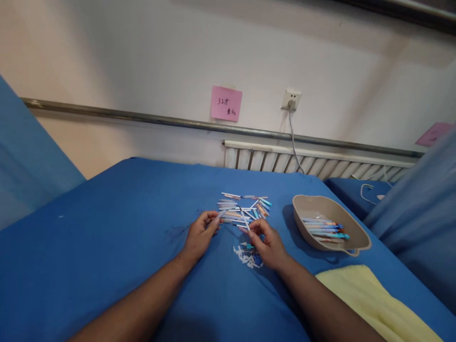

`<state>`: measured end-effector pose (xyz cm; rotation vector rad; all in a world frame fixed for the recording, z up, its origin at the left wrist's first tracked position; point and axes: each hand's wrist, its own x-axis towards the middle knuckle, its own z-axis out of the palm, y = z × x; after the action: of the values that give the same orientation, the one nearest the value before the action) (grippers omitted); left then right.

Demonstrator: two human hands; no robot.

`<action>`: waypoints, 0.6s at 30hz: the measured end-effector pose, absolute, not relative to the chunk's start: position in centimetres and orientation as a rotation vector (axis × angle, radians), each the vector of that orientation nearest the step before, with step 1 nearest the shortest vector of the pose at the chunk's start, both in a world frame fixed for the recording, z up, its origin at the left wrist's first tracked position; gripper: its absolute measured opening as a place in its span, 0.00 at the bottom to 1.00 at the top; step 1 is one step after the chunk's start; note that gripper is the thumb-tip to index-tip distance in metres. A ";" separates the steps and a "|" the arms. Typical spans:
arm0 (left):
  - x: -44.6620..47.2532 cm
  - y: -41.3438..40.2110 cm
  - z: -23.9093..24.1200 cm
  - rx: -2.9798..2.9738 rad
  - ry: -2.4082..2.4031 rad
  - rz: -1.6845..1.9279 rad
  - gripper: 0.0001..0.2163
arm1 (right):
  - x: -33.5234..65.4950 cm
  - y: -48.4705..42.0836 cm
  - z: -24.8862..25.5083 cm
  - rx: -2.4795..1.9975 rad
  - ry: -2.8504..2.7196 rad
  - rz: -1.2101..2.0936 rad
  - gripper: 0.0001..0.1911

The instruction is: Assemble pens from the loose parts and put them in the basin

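Observation:
My left hand [200,235] pinches a short pale purple pen barrel [222,213] between thumb and fingers. In my right hand [268,243] is a thin white pen refill [244,217] with a dark tip, slanting up and to the left. The two hands are a little apart above the blue sheet. Beyond them lie loose pen parts [228,203] in white, purple and orange, with several teal and orange pieces [263,205] at the right side. Close by my right hand is a heap of small white pieces [245,259], with some blue and teal bits among them.
A beige plastic basket [356,227] holding several pens [324,229] stands at the right. A yellow cloth [370,299] lies at the front right. Behind the blue-covered bed [107,204] are a radiator [263,160], a metal rail [160,118] and a plugged wall socket [291,99].

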<state>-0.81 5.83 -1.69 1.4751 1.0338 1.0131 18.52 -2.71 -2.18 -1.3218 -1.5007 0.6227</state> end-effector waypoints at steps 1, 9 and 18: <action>-0.8 5.8 -1.7 1.494 1.035 1.011 0.16 | 18.8 -2.7 -2.2 -1.304 -1.481 0.694 0.08; -0.7 5.5 -1.0 1.684 1.062 1.044 0.13 | 21.2 -1.6 -2.0 -1.240 -1.318 0.860 0.12; -0.7 5.2 -1.4 1.814 1.072 1.010 0.14 | 22.6 -1.0 -3.0 -1.318 -1.382 0.798 0.11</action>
<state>-0.67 5.20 -1.43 1.8139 1.0718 1.0099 22.64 -1.01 -2.98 -1.3180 -1.3817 0.7979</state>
